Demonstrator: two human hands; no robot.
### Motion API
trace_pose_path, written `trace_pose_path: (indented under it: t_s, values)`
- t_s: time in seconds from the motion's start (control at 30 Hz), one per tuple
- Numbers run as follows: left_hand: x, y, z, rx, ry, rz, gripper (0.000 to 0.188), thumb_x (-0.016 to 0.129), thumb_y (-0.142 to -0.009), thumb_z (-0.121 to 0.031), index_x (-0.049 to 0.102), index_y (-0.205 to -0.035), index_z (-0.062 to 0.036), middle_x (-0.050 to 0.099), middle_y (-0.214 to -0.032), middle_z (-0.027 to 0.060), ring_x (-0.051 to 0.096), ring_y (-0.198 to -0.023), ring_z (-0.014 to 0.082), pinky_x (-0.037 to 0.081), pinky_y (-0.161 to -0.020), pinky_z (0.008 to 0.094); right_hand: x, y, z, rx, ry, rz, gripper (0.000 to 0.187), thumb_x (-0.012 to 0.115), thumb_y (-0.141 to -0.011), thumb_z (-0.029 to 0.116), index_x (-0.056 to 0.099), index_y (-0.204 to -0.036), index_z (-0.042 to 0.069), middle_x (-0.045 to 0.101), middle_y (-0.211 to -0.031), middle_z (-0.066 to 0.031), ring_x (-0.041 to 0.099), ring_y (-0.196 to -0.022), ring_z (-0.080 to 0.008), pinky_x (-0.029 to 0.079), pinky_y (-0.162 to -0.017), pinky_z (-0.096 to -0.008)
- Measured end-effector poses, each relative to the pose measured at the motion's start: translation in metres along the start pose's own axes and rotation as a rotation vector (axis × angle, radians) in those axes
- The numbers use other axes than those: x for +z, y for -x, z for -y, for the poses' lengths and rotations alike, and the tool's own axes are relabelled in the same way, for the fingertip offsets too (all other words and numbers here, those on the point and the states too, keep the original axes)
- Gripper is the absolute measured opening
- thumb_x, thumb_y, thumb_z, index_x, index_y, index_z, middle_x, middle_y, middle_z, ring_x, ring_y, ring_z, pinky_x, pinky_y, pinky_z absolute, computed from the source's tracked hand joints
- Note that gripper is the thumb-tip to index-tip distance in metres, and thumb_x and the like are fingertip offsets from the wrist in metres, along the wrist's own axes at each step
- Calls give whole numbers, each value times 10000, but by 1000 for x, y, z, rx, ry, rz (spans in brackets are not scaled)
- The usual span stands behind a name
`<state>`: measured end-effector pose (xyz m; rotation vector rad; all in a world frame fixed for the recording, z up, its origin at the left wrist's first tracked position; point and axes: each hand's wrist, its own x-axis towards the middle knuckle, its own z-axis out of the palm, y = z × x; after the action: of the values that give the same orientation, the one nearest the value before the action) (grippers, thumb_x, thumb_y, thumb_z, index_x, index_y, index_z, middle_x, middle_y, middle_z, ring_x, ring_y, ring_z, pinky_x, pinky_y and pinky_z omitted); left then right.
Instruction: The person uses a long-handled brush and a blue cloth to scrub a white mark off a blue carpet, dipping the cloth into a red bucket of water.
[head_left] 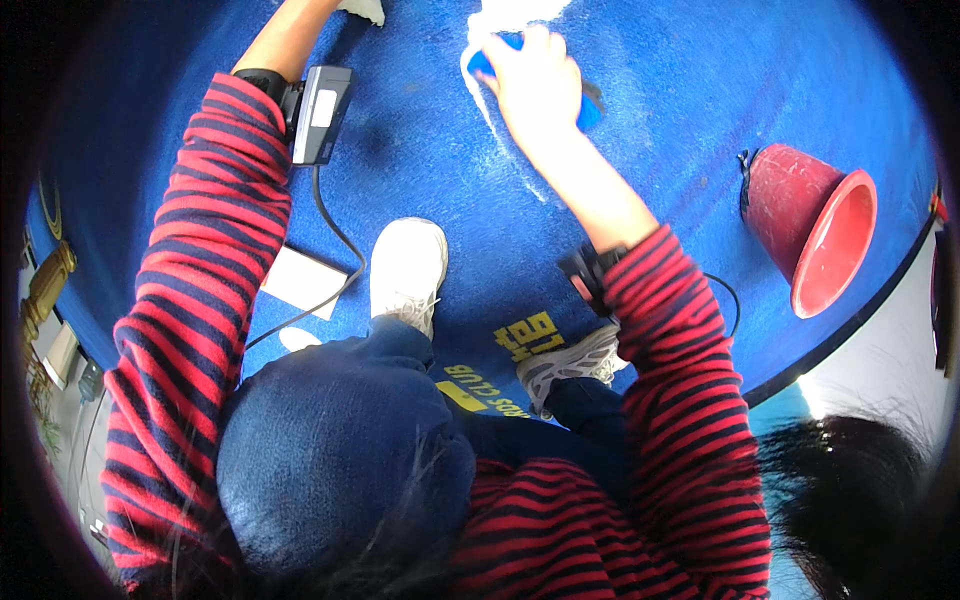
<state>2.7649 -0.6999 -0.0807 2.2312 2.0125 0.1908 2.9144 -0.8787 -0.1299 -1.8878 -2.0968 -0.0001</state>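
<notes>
The knee (340, 450) in dark blue cloth fills the lower middle of the view, with striped red and navy sleeves (200, 300) on either side of it and two pale shoes (408, 268) planted on the blue carpet (700, 100) just beyond. Dark hair hangs at the lower right rim.

The right hand (538, 85) reaches forward and presses down on a blue brush (590, 108), fingers curled over its top and closed on it. Only the ends of the brush show, one at the fingertips and one past the heel of the hand, so it lies crosswise under the palm. It looks like a stiff, light plastic block, easy to hold from above with the palm on its back; wet foam could make it slippery. A streak of white foam (495, 110) runs on the carpet from the top edge down past the wrist, touching the brush.

The left hand (300, 8) is cut off by the top edge; whether it is open or closed cannot be told. A pale cloth (365, 10) lies right beside it at the rim. A grey device (318, 112) is strapped at that wrist, its cable (335, 230) trailing down toward a white card (303, 280) on the carpet.

A red bucket (815, 235) lies tipped on its side, well apart to the right, its mouth facing the lower right, near the carpet's dark border.
</notes>
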Motion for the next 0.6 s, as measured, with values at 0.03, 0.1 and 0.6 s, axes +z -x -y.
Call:
trace_pose_path:
  t_s: [0.03, 0.1, 0.6]
  values:
    - [0, 0, 1, -13, 29, 25, 367, 576, -760, -426, 576, -891, -83, 619, -867, 144, 591, -835, 315, 457, -731, 410, 2, -15, 2, 48, 36, 24, 327, 684, -675, 315, 582, -967, 207, 512, -936, -123, 524, -880, -302, 475, -671, -387]
    - [0, 1, 2, -29, 85, 79, 371, 575, -761, -427, 574, -895, -81, 618, -870, 147, 590, -839, 317, 457, -733, 412, 0, -37, -1, 483, -560, 74, 203, 636, -712, 234, 607, -896, 153, 526, -891, -116, 534, -842, -303, 446, -683, -385]
    - [1, 0, 3, 29, 26, -7, 367, 573, -766, -418, 571, -864, -65, 620, -824, 149, 594, -813, 321, 460, -719, 413, -13, 54, -1, -41, -113, 320, 311, 667, -677, 272, 572, -961, 187, 507, -887, -122, 517, -833, -294, 461, -655, -384]
